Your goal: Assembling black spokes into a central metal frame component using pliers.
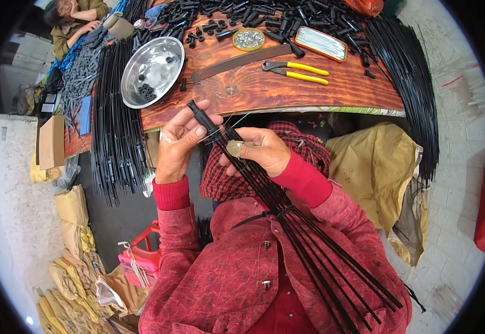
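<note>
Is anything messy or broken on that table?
Nothing looks broken. The small black parts lie scattered loose across the back of the wooden table, and a few sit in the metal bowl. The yellow-handled pliers lie flat. Both hands hold a bundle of black rods.

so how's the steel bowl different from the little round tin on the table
The steel bowl is large, silvery and tilted, with a few black plastic pieces in it. The round tin is much smaller, yellow-rimmed, lies flat and is full of small shiny metal bits. Both are round, open and sit on the wooden table.
</note>
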